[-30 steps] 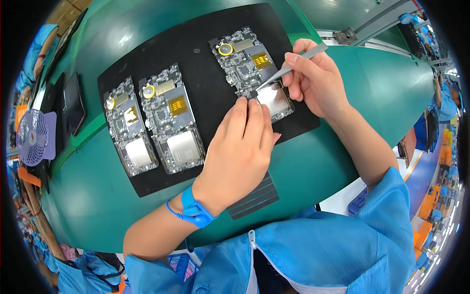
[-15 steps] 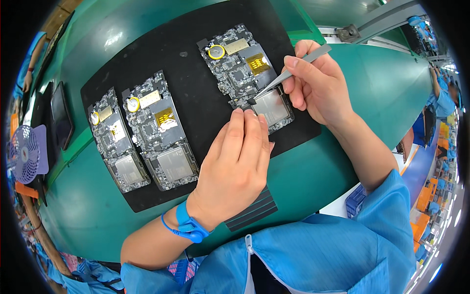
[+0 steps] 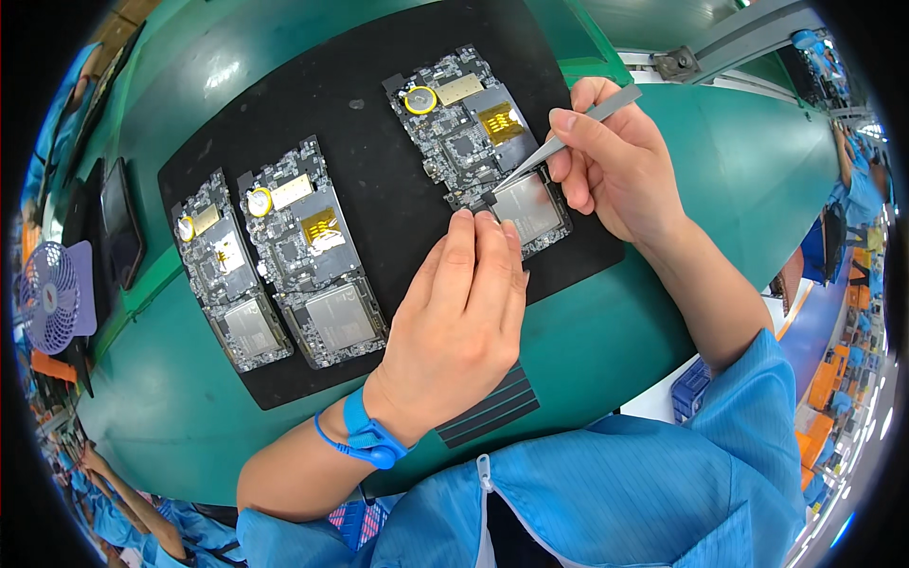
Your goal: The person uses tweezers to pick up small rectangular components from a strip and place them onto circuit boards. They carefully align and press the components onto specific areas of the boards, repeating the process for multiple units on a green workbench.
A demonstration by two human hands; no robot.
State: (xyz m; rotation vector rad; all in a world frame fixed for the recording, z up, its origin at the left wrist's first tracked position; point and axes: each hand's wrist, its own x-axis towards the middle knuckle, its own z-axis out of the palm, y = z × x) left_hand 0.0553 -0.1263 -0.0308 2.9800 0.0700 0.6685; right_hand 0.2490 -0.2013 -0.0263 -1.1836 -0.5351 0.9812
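Observation:
A circuit board [image 3: 464, 144] with a yellow-rimmed coin cell, amber tape and a silver metal shield lies at the right of the black mat [image 3: 379, 123]. My right hand [image 3: 620, 156] is closed round grey metal tweezers [image 3: 559, 142], their tips pointing down at the board beside the shield. A small black piece [image 3: 490, 199] sits at the tips; whether they pinch it I cannot tell. My left hand [image 3: 459, 303], fingers together, presses its fingertips on the board's lower left edge, hiding part of it. A blue wrist strap [image 3: 369, 435] circles that wrist.
Two similar boards, a middle one [image 3: 303, 246] and a left one [image 3: 225, 270], lie on the mat. Black strips [image 3: 490, 407] lie on the green table [image 3: 606, 331] near my body. A purple fan [image 3: 49, 293] and a dark flat device [image 3: 121, 227] stand at the left. Other people work around.
The tweezers' tips and the small black piece have shifted very slightly by the shield. Both my hands hold nearly the same pose. A co-worker's arms at the lower left have moved.

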